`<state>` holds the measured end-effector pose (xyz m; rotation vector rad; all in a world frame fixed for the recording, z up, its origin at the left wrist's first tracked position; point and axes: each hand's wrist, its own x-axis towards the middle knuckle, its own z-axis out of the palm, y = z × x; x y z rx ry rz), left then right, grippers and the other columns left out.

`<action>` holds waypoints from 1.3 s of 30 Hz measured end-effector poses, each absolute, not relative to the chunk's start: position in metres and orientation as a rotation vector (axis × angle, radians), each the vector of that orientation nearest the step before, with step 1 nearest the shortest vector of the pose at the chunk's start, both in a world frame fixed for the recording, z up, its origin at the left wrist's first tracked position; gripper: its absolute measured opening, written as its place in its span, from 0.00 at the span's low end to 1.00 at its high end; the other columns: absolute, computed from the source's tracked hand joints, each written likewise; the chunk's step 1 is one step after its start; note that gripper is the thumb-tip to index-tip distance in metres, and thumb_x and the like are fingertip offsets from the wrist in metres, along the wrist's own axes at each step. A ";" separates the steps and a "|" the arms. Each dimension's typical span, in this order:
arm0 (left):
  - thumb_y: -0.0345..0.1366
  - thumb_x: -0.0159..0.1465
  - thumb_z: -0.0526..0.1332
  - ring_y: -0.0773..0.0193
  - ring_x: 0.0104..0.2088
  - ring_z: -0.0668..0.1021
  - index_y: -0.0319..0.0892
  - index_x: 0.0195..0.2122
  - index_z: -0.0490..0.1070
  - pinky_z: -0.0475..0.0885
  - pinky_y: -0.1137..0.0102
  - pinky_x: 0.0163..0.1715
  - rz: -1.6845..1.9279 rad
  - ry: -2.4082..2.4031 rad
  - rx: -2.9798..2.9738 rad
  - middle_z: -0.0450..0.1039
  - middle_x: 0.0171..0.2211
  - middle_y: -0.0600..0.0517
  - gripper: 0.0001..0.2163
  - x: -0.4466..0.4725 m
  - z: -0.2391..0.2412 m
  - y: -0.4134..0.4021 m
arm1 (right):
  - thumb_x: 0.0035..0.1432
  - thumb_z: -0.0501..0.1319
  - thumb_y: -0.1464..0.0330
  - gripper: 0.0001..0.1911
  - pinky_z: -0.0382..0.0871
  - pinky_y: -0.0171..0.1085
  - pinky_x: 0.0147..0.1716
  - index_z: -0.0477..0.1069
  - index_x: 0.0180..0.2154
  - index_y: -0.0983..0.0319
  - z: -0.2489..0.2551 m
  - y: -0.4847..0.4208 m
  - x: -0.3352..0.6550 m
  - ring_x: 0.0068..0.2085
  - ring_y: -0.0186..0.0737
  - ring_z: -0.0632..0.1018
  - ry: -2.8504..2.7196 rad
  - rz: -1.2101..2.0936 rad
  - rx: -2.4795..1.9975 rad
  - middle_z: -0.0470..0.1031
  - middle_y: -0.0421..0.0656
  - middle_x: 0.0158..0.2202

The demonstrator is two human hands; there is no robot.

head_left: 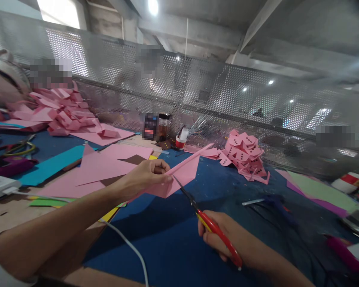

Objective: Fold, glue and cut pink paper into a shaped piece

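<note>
My left hand (151, 174) pinches a folded sheet of pink paper (185, 171), held up above the blue table mat (155, 235). A narrow strip along the sheet's upper edge stands up toward the far right. Red-handled scissors (217, 231) are gripped in my right hand (224, 233). Their blades point up and left and meet the paper just beside my left fingertips. More pink sheets (107, 159) with pointed cut edges lie under and left of my left forearm.
Folded pink pieces (68, 111) are heaped at the back left. Pink pieces with black dots (243, 155) are stacked at the back right. A glue gun (275, 205) lies at right. A white cable (128, 243) crosses the front. A perforated metal screen (173, 95) bounds the far side.
</note>
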<state>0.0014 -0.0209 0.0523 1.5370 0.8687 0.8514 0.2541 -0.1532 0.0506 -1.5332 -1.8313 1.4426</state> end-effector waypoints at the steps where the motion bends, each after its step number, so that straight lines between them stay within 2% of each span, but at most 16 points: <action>1: 0.39 0.53 0.73 0.67 0.28 0.76 0.41 0.34 0.71 0.64 0.74 0.28 0.852 0.871 1.534 0.76 0.27 0.55 0.14 0.001 0.052 -0.021 | 0.54 0.56 0.74 0.07 0.58 0.27 0.18 0.67 0.37 0.61 0.051 -0.153 0.254 0.21 0.28 0.66 -1.833 1.439 -1.541 0.63 0.32 0.24; 13: 0.39 0.52 0.74 0.68 0.27 0.75 0.40 0.33 0.71 0.62 0.75 0.27 0.861 0.841 1.499 0.77 0.27 0.54 0.14 0.002 0.051 -0.023 | 0.56 0.55 0.73 0.07 0.58 0.26 0.17 0.68 0.38 0.61 0.047 -0.155 0.256 0.20 0.27 0.66 -1.836 1.429 -1.531 0.64 0.32 0.24; 22: 0.40 0.53 0.73 0.69 0.26 0.73 0.40 0.34 0.70 0.60 0.75 0.26 0.829 0.841 1.551 0.74 0.26 0.56 0.15 0.000 0.051 -0.020 | 0.54 0.56 0.72 0.08 0.56 0.26 0.15 0.68 0.38 0.61 0.049 -0.156 0.253 0.19 0.29 0.65 -1.806 1.454 -1.548 0.61 0.31 0.20; 39: 0.39 0.51 0.73 0.69 0.26 0.71 0.40 0.33 0.69 0.58 0.75 0.27 0.820 0.851 1.555 0.72 0.25 0.57 0.15 0.002 0.058 -0.025 | 0.56 0.57 0.71 0.08 0.56 0.24 0.14 0.68 0.40 0.61 0.049 -0.156 0.255 0.19 0.28 0.66 -1.805 1.461 -1.520 0.61 0.31 0.21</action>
